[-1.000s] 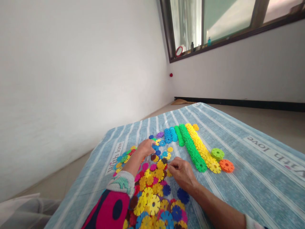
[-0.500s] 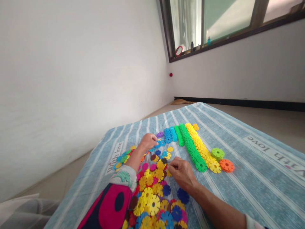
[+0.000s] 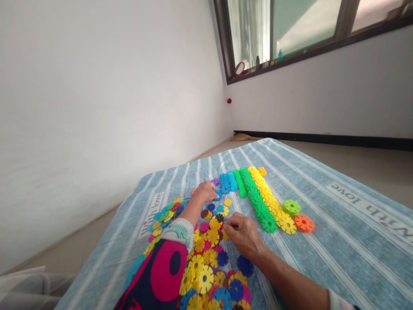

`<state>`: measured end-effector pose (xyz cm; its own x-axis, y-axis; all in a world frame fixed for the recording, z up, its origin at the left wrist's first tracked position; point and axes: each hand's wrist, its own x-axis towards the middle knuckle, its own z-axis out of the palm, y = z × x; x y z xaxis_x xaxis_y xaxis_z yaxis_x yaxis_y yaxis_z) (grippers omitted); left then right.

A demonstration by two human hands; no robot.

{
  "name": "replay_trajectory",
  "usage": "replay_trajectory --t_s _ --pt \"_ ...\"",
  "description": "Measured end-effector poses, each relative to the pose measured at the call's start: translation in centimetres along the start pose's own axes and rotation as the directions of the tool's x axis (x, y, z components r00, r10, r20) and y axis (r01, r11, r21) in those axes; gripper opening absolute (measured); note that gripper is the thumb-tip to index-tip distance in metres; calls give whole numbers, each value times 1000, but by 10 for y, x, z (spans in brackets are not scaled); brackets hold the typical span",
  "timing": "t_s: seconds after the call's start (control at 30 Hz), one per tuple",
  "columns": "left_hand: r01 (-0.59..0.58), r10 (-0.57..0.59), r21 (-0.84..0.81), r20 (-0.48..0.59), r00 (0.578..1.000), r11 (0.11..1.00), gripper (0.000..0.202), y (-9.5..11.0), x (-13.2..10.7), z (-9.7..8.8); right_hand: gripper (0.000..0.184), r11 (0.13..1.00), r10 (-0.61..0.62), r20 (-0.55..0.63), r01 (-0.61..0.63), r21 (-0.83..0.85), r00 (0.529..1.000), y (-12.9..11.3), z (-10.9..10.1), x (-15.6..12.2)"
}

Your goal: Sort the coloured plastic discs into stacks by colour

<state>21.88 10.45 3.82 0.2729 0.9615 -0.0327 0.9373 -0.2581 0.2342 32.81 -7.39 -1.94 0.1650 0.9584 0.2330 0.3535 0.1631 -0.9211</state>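
On a striped cloth (image 3: 335,245), the left hand (image 3: 206,191) had just moved forward and to the right, which brought it nearer the blue stack (image 3: 225,184). Its bent fingers were at a blue disc (image 3: 218,194) just short of that stack; I could not tell whether they gripped it. The right hand (image 3: 243,236) stayed beside the loose discs (image 3: 205,278), fingers curled, their grip unclear.

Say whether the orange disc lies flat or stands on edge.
Flat: the orange disc shows its broad, slotted face upward on the striped cloth.
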Motion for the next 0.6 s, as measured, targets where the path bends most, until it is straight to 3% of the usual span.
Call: replay_trajectory --t_s 0.37,0.6 --pt "19 -26 -133 -49 998 991 12 -7 -9 -6 22 1000 4 0 -4 25 1000 -2 0 -1" --pt "-39 24 -251 -61 998 967 13 14 -3 2 22 1000 10 9 -10 11 1000 -3 -1 0"
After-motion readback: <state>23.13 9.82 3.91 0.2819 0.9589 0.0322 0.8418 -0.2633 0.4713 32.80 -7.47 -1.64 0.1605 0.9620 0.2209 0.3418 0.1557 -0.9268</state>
